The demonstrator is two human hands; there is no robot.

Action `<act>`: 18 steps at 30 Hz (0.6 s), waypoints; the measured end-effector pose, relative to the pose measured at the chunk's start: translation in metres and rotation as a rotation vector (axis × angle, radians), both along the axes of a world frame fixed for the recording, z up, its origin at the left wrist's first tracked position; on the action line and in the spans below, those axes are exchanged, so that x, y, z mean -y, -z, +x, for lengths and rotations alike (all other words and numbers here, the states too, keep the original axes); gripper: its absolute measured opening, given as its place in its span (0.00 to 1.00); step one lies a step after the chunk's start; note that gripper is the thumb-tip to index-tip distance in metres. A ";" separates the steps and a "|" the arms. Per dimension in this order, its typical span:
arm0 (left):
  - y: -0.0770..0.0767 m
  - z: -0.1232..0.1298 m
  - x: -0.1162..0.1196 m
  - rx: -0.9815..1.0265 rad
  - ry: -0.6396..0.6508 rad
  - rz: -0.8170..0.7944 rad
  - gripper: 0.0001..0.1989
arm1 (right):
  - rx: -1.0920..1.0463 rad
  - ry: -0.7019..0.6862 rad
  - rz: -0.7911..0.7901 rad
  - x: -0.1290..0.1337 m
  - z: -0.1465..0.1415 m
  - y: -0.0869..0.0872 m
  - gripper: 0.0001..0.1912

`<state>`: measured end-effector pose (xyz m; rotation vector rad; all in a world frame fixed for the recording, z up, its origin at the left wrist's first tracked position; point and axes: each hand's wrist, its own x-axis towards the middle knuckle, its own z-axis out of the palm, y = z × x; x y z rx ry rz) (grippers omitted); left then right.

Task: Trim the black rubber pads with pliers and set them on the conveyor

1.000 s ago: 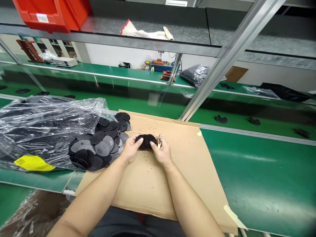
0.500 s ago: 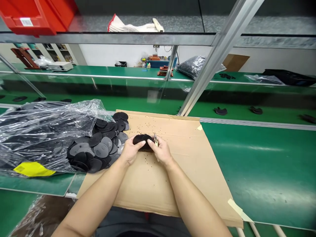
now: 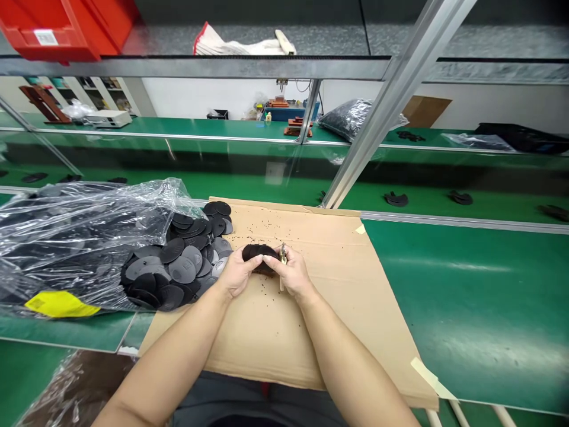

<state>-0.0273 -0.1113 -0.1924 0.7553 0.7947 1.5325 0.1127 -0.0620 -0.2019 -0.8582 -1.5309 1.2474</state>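
Above the cardboard sheet, my left hand and my right hand grip a stack of black round discs between them. Both thumbs press on its near side, almost touching each other. A small metal tool with a pale handle is also tucked in my right hand; its exact kind is unclear. My fingers behind the stack are hidden. Left of my hands lies a heap of loose black and grey discs, partly on the cardboard. Tiny dark scraps are scattered around the stack.
A clear plastic bag of dark pieces, with a yellow label, lies at left. A slanted metal post rises beyond the cardboard. Dark curved pieces lie on the green surface behind. A red bin and white glove sit overhead.
Both hands have shifted the disc stack slightly to the right and nearer to me. The small tool in my right hand now stands more upright, with more of its handle showing.
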 end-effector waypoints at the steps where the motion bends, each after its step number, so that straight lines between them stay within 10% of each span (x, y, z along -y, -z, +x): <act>1: 0.000 0.001 0.000 0.002 0.002 -0.002 0.19 | -0.009 0.009 -0.011 0.001 -0.001 -0.001 0.18; 18: 0.002 -0.009 -0.001 0.133 0.168 -0.216 0.23 | 0.082 0.011 0.516 0.013 -0.004 -0.003 0.07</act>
